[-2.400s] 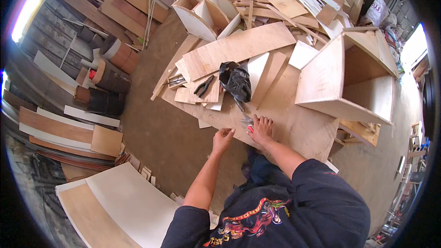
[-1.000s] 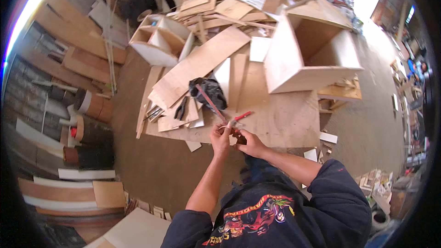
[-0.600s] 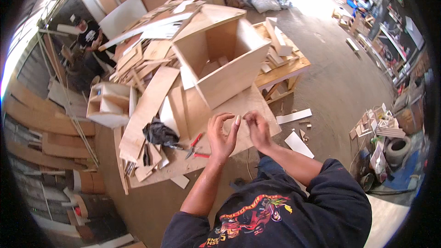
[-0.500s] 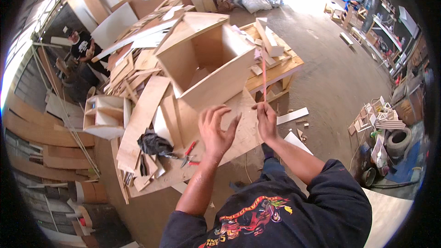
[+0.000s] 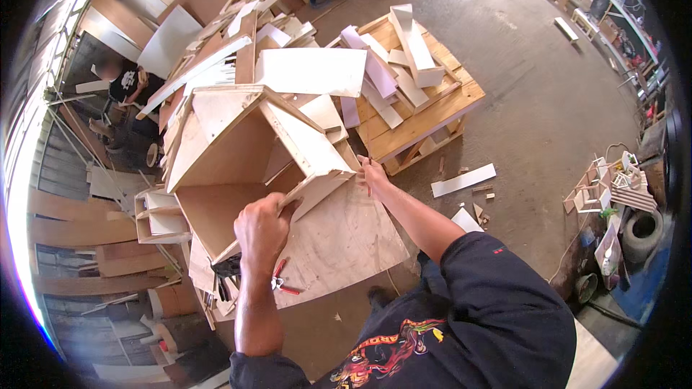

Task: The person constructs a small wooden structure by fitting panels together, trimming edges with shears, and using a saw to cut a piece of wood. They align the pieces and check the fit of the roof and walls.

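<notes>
A plywood sheet [image 5: 353,248] serves as the worktop, with red-handled pliers [image 5: 278,283] lying near its front edge and part of a black bag [image 5: 229,268] showing at the left; behind it rises a heap of offcuts, a white panel [image 5: 311,70] lying across its near side; to the right stands a wooden bench [image 5: 461,106] stacked with loose strips; the concrete floor [image 5: 504,108] runs out to a bright area at the top, a grey tyre [image 5: 644,227] lies at the far right, and a co-worker [image 5: 124,90] is over on the left beside the heap.

The wooden box [image 5: 231,162] sits over the worktop, ahead of both hands; the left hand [image 5: 262,229] is curled over its near edge, fingers and thumb clasping the panel; the right hand [image 5: 371,171] is at its right corner, a sliver of red showing beneath the fingers — whether those fingers pinch the wood I cannot tell.

The box is open-fronted and tilted, its opening toward the person; the outer faces are pale, the inside a warmer brown; its panel edges look rough — most visibly at the right corner.
</notes>
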A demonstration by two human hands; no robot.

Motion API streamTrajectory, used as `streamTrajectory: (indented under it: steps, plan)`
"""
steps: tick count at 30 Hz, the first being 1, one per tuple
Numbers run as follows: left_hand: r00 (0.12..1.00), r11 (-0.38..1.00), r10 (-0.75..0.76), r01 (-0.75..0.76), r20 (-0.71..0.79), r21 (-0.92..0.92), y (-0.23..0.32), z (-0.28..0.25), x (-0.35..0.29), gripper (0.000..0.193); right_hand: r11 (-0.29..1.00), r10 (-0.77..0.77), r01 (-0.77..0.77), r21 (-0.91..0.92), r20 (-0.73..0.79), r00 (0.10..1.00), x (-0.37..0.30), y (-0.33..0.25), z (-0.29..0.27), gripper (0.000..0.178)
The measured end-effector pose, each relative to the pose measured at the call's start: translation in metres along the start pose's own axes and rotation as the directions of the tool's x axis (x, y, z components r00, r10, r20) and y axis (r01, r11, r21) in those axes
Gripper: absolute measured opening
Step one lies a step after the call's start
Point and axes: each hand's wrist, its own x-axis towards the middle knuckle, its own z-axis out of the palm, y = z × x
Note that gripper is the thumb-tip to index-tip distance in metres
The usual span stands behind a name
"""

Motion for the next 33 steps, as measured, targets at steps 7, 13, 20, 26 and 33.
streamTrajectory:
  steps: [7,13,20,26,33]
  plan:
    - [0.981,0.982,0.135,-0.152,-0.142,-0.113,-0.01,0.007,-0.002,0.024,0.979,0.195,-0.192,-0.069,0.035,0.98,0.059,0.047,0.021,0.042]
    - [0.967,0.973,0.214,-0.223,-0.136,-0.061,-0.012,0.01,-0.008,0.018,0.985,0.122,-0.122,-0.125,-0.005,0.993,0.079,0.087,0.024,0.043]
    - [0.965,0.965,0.237,-0.247,-0.111,-0.086,0.007,-0.001,-0.036,0.014,0.953,0.149,-0.144,-0.266,-0.002,0.989,0.03,0.123,-0.024,0.043]
    - [0.969,0.952,0.246,-0.249,-0.04,-0.179,0.03,-0.018,-0.038,0.009,0.972,0.077,-0.066,-0.228,0.04,0.996,0.011,0.172,-0.084,0.038]
    - [0.982,0.959,0.187,-0.179,0.016,-0.219,0.033,-0.015,-0.057,0.01,0.934,0.159,-0.114,-0.338,0.11,0.981,-0.048,0.112,-0.094,0.036]
